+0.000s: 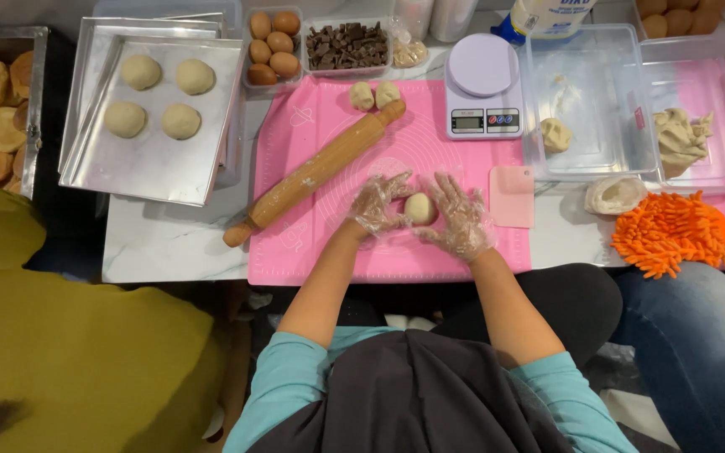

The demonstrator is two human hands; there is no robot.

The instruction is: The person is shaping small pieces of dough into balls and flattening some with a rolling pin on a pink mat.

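Both gloved hands, left hand (377,204) and right hand (461,216), cup a dough ball (419,208) on the pink silicone mat (329,134), fingers curled round it to shape it.

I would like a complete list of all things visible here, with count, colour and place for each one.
dough ball: one, pale, between both hands on the mat
pink mat: one, centre of table
rolling pin: one, wooden, slanted on the mat
small dough pieces: two, pale, mat's top edge
metal tray: one, silver, left, holding four dough balls
eggs: five, brown, in a tub
chocolate chunks: brown, in a tub
kitchen scale: one, white
scraper: one, pink
orange mitt: one, right
left hand: gloved, touching the ball
right hand: gloved, touching the ball
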